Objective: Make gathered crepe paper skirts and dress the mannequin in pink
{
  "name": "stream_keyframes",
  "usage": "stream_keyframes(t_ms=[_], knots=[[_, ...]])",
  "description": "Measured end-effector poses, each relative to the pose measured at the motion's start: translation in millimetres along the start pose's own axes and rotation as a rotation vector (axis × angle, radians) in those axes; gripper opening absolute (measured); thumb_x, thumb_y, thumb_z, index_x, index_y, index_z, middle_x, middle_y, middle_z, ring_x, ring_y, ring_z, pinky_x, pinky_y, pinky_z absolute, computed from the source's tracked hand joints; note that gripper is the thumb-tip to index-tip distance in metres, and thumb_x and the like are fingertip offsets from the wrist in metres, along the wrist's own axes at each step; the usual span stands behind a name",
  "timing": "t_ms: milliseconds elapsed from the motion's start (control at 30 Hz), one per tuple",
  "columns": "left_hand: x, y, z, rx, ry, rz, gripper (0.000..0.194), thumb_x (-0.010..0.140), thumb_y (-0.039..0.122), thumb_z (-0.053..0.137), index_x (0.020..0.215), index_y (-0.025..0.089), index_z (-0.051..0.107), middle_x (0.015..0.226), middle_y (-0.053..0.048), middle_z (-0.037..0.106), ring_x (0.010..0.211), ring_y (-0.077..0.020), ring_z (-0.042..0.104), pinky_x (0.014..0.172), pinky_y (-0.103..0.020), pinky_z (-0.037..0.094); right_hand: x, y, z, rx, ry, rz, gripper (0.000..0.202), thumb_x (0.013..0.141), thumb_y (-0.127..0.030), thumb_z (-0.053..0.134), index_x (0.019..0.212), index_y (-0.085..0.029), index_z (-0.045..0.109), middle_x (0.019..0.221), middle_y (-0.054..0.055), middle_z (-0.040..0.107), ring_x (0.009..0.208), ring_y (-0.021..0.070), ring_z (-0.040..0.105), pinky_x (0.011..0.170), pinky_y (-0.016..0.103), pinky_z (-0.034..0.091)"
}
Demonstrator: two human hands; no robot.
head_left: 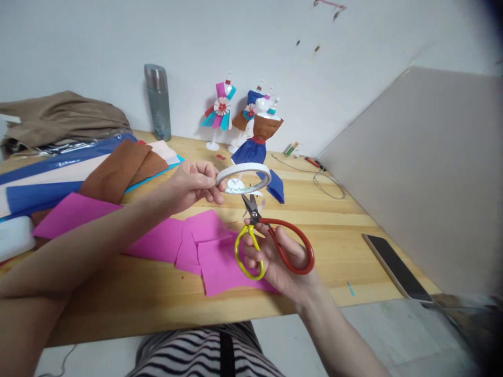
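Note:
Between finger and thumb, my left hand [200, 180] pinches the near-left edge of a roll of white tape [245, 168], held up above the table. My right hand [285, 262] has its fingers through the handles of scissors [254, 215] with one yellow and one red loop. The blades are slightly apart and point up, just below the tape roll. A short curled strip of tape hangs by the blade tips; whether the blades touch it, I cannot tell. Pieces of magenta paper [220, 272] lie on the table under both hands.
Small dress-form figures [222, 107] in coloured paper stand at the back, near a grey flask [158, 104]. Brown paper [118, 173] and blue sheets lie at left beside brown cloth [66, 123]. A phone [396, 267] and a thin cable [328, 186] lie at right.

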State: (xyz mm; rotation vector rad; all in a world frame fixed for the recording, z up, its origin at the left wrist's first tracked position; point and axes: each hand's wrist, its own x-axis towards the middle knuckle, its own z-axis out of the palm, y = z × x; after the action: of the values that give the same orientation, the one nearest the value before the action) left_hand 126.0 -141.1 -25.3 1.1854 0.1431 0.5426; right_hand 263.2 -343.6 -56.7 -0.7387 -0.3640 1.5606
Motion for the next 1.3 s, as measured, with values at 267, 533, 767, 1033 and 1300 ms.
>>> stream_keyframes(t_ms=[267,533,767,1033,1300], knots=[[2.2,-2.5,-3.3,-0.017,0.038,0.007,0.022,0.059,0.018,0.075,0.058,0.011,0.055,0.067,-0.003,0.068,0.046,-0.0084,0.063,0.043,-0.013,0.046,-10.6,8.3,-1.6,-0.023,-0.051,-0.020,0.028,0.079,-0.047,0.067,0.093,-0.024,0.073,0.086,0.006,0.061,0.065,0.0141,0.048,0.062,0.028,0.048],[-0.7,-8.8,-3.3,-0.006,0.011,-0.022,0.022,0.059,0.020,0.076,0.061,0.011,0.056,0.066,-0.004,0.069,0.045,-0.0091,0.063,0.042,-0.014,0.045,-3.9,7.1,2.0,-0.075,-0.059,-0.004,0.027,0.081,-0.048,0.063,0.092,-0.025,0.069,0.079,0.006,0.061,0.066,0.0179,0.050,0.064,0.033,0.049],[-3.4,-12.2,1.2,-0.061,-0.094,-0.088,0.021,0.061,0.019,0.077,0.060,0.011,0.057,0.067,-0.004,0.070,0.048,-0.0120,0.066,0.043,-0.015,0.047,3.6,8.9,1.0,-0.005,-0.041,0.014,0.029,0.083,-0.046,0.065,0.096,-0.020,0.065,0.080,0.003,0.057,0.061,0.0109,0.046,0.059,0.025,0.046],[-0.9,-16.4,-0.2,-0.061,-0.108,-0.063,0.025,0.061,0.021,0.079,0.060,0.011,0.056,0.067,-0.005,0.070,0.047,-0.0133,0.066,0.042,-0.016,0.047,6.0,15.9,-4.2,0.006,0.011,-0.047,0.031,0.083,-0.044,0.068,0.097,-0.017,0.064,0.066,-0.005,0.046,0.045,0.0023,0.025,0.040,0.014,0.030],[-0.5,5.5,-0.8,0.004,0.010,0.029,0.019,0.060,0.015,0.074,0.058,0.011,0.056,0.066,-0.003,0.068,0.043,-0.0084,0.061,0.039,-0.013,0.044,-8.6,-33.7,-57.0,-0.819,0.453,-0.423,0.029,0.078,-0.038,0.072,0.099,-0.023,0.058,0.062,-0.006,0.050,0.042,0.0064,0.039,0.039,0.019,0.030]])
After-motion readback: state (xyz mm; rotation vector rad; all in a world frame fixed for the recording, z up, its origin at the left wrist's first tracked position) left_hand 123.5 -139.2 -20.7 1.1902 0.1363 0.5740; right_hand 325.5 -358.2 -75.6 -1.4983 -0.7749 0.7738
